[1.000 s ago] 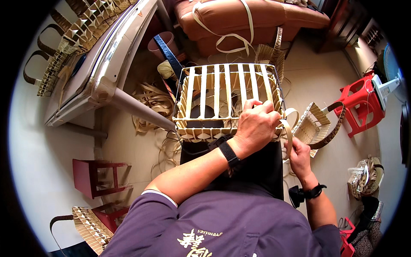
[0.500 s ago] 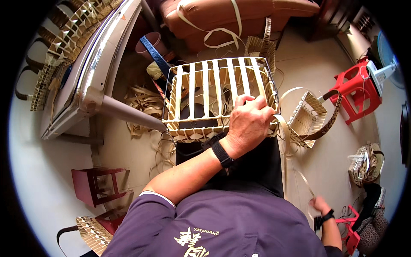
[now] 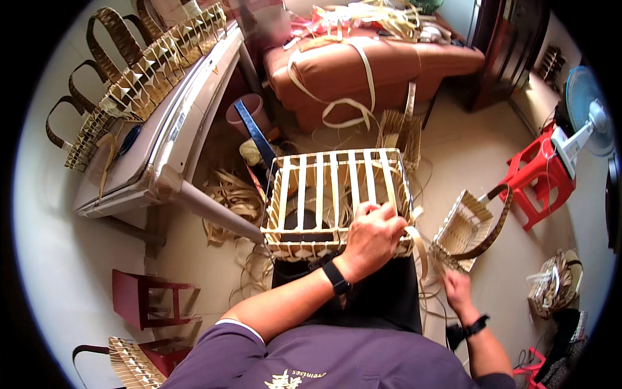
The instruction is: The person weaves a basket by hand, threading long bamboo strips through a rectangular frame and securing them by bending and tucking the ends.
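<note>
A box-shaped frame (image 3: 334,155) wound with pale strips rests across my lap, several flat pale slats running over its open top. My left hand (image 3: 372,236) is closed on the frame's near right part, fingertips curled over the end of a slat. A loose pale weaving strip (image 3: 420,249) loops out from the frame's right side just beyond that hand. Lower right, away from the frame, my right hand (image 3: 457,290) is closed on the strip, which is partly hidden at the fingers. Through the slats a dark round shape shows, too covered to name.
A finished basket (image 3: 463,227) with a dark handle stands on the floor to the right, near a red stool (image 3: 541,175) carrying a fan (image 3: 586,129). Left is a table (image 3: 168,149) bearing several baskets. Loose strips (image 3: 236,201) lie beside its leg. Beyond stands a brown couch (image 3: 337,78).
My right hand has moved up and left, closer to the frame, still with the strip. My left hand keeps its hold. The view has tilted up, showing more of the couch and table.
</note>
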Tool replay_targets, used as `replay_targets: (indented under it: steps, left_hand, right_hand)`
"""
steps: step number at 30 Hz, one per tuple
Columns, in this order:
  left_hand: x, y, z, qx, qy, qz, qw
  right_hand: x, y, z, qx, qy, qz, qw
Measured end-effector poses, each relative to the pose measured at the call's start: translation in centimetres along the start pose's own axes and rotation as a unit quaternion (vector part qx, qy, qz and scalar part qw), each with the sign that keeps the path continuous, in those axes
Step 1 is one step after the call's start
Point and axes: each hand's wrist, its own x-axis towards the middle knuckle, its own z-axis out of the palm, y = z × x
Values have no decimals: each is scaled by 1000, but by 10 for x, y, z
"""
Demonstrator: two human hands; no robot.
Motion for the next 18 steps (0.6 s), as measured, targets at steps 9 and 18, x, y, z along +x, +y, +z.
replay_targets:
  steps: [9, 18]
  left_hand:
    - [10, 15, 18, -77, -9, 7, 997]
    - [9, 6, 9, -62, -4, -14, 998]
  right_hand:
    - [-183, 184, -26, -162, -346, 120, 916]
    - [80, -160, -53, 475, -163, 138, 854]
